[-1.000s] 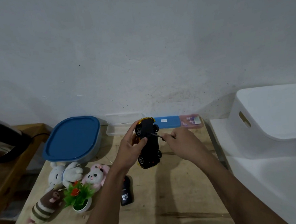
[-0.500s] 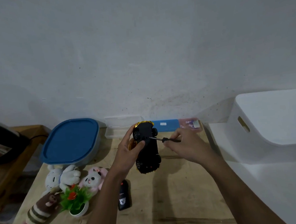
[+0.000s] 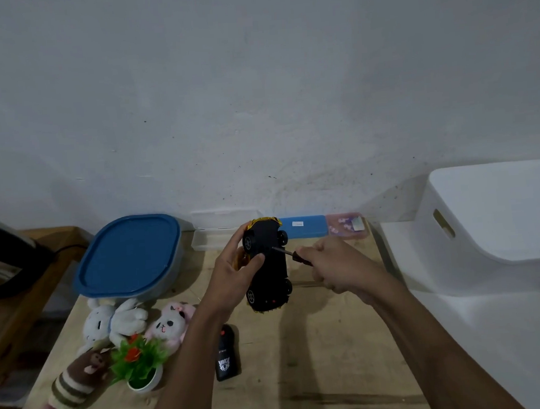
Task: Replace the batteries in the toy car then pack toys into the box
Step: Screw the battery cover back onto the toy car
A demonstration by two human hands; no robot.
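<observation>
In the middle of the frame, the left hand (image 3: 235, 270) grips the black and yellow plastic toy car (image 3: 268, 268) belly-up, and the right hand (image 3: 333, 267) clamps a thin black-handled screwdriver (image 3: 286, 252) that should be held straight and turned slowly.

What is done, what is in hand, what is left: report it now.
Done: nothing finished shows. In hand: the left hand holds the toy car underside up while the right hand sets a screwdriver against its underside. Left: the battery swap itself, then packing; the three plush toys lie on the table and the blue-lidded box is closed.
</observation>
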